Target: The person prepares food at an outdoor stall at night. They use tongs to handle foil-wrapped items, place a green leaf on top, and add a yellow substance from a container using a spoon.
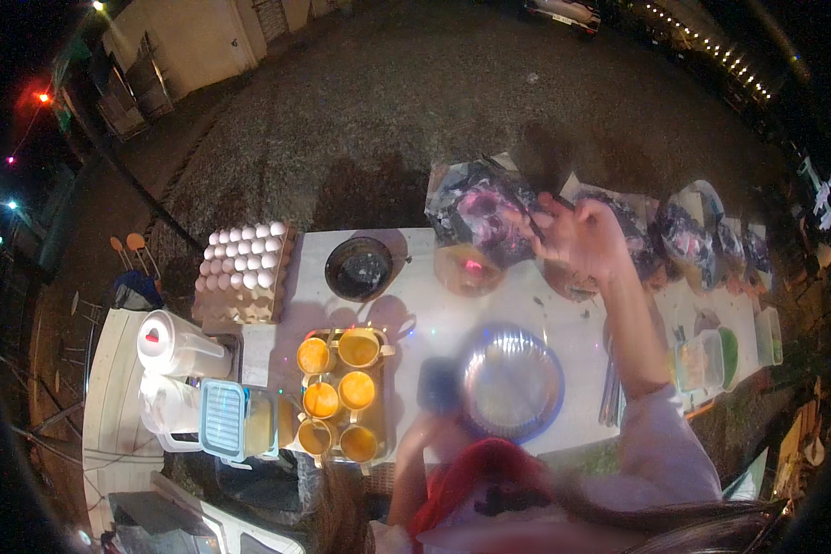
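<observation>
My right hand is raised over the far side of the white table, fingers closed on a thin dark utensil. It hovers by a clear bag of dark food and a brownish bowl. My left hand is low at the near edge, blurred, gripping a dark cup. A round metal plate lies just right of the cup.
A tray of white eggs and a dark bowl sit at the far left. A tray of orange-filled cups, white jugs and a blue-lidded box stand left. More bags and a clear container are right.
</observation>
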Available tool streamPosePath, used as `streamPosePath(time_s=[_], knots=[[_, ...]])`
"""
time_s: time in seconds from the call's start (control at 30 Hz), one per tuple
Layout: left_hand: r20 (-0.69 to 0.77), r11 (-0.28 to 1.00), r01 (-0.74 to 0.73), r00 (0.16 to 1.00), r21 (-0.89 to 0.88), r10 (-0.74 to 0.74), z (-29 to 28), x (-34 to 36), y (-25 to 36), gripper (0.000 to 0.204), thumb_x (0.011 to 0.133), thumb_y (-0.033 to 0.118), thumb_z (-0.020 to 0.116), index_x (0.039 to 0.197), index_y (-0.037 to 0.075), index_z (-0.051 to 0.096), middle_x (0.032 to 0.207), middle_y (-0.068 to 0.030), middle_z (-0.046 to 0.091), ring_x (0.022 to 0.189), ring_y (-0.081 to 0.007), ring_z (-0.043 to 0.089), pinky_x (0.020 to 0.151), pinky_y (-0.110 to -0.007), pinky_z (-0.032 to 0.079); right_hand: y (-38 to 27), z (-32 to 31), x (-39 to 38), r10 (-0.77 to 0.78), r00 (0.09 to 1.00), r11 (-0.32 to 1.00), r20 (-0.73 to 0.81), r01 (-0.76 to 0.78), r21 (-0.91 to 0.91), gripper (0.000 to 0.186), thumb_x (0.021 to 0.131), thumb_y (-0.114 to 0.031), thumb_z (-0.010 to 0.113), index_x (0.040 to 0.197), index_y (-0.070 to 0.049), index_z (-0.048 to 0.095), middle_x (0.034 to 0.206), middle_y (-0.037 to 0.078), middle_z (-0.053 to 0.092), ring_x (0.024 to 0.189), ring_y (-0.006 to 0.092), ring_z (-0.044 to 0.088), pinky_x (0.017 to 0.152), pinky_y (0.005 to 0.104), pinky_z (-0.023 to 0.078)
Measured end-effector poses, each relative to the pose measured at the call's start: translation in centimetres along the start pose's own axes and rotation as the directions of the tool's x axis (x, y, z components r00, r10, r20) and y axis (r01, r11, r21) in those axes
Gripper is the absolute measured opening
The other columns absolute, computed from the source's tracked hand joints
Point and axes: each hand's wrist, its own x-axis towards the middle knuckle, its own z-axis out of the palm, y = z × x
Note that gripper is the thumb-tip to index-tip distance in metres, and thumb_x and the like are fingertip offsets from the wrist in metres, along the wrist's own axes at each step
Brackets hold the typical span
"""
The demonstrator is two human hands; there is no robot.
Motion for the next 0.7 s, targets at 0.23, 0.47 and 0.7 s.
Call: streamPosePath(time_s=[0.23,0.47,0.7], knots=[[-0.073,0.997,0.037,0.996,-0.067,-0.041,-0.4,-0.9,-0.9,0.035,0.082,0.016,0.055,0.112,0.003,0.043,0.093,-0.0048,0.052,0.084,-0.0144,0.048,0.071,-0.028,0.039,-2.1,-2.0,4.9,-0.005,0.980,0.982,-0.201,0.042,0.182,0.024,0.064,0.002,0.039,0.088,0.006,0.040,0.120,0.033,0.033,0.082,0.0253,0.042,0.067,0.0331,0.042],[-0.167,0.976,0.056,0.986,0.210,-0.021,-1.3,-1.8,-1.3,0.035,0.083,0.012,0.054,0.115,0.001,0.043,0.094,-0.0053,0.053,0.085,-0.0152,0.049,0.072,-0.030,0.040,0.2,-2.4,2.0,-0.083,0.974,0.961,-0.213,0.134,0.241,0.029,0.065,0.002,0.038,0.094,0.006,0.035,0.108,0.031,0.037,0.078,0.0248,0.042,0.063,0.0313,0.041],[-0.069,0.998,0.026,0.997,0.062,-0.022,-1.4,-1.2,-0.8,0.036,0.084,0.013,0.055,0.116,0.002,0.043,0.096,-0.0055,0.053,0.087,-0.0171,0.049,0.074,-0.032,0.040,1.2,-0.8,0.2,-0.147,0.957,0.971,-0.249,0.187,0.148,0.038,0.066,-0.001,0.042,0.104,0.001,0.035,0.120,0.029,0.032,0.069,0.0204,0.041,0.059,0.0308,0.043]])
